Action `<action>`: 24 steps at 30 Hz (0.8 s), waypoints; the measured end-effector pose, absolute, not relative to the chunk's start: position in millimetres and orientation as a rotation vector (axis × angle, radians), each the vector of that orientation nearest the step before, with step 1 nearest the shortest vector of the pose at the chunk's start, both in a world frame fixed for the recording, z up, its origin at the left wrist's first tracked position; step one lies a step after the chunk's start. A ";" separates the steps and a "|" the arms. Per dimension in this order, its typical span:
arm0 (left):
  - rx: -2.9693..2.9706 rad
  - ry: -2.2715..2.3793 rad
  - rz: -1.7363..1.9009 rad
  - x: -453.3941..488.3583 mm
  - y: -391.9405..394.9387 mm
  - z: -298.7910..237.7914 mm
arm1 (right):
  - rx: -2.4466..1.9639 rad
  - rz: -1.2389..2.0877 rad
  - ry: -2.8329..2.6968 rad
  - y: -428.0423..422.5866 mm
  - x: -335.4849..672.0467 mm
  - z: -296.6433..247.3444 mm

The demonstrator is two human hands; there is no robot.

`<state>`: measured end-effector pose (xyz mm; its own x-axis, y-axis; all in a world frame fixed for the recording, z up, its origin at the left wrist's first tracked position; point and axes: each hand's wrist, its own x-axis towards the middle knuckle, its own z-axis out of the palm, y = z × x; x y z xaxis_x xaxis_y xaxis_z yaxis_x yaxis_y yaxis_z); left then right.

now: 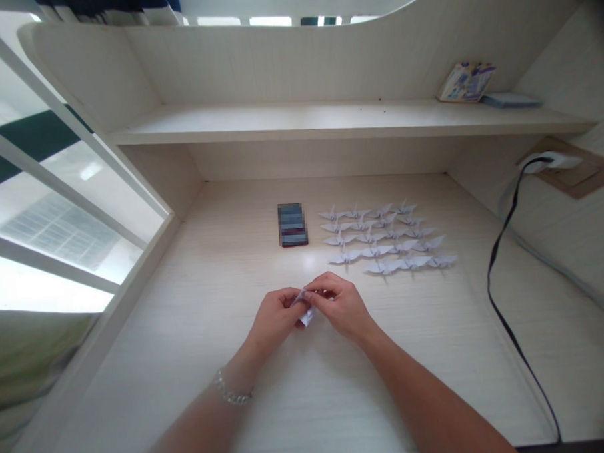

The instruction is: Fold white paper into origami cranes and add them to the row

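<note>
Between my fingertips is a small piece of folded white paper (306, 317), partly covered by both hands. My left hand (278, 312) pinches it from the left, thumb on top. From the right, my right hand (339, 301) grips its upper edge between thumb and fingers. Just beyond my right hand, several white paper cranes (376, 250) stand in rows on the pale desk (223, 256). A dark phone-like rectangle (292, 225), its face blurred out, lies ahead of my hands, left of the cranes.
A shelf (277, 121) runs across the back, with a colourful box (466, 82) and a flat bluish item (511, 100) at its right. A black cable (493, 258) drops from a wall socket (574, 164) along the right side. White rails (44, 177) border the left.
</note>
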<state>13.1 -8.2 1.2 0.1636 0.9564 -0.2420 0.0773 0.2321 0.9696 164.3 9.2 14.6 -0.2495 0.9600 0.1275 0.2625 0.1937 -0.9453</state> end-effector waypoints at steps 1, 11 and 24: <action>1.148 1.230 0.871 13.1 -8.3 1.0 | -1.169 1.112 -1.653 9.1 163.9 14.4; 1.048 1.293 1.113 13.2 -5.9 4.2 | -1.199 1.250 -1.400 16.3 164.5 4.9; 1.244 1.403 1.269 10.5 -8.9 2.1 | -1.163 1.696 -1.057 12.6 153.4 4.1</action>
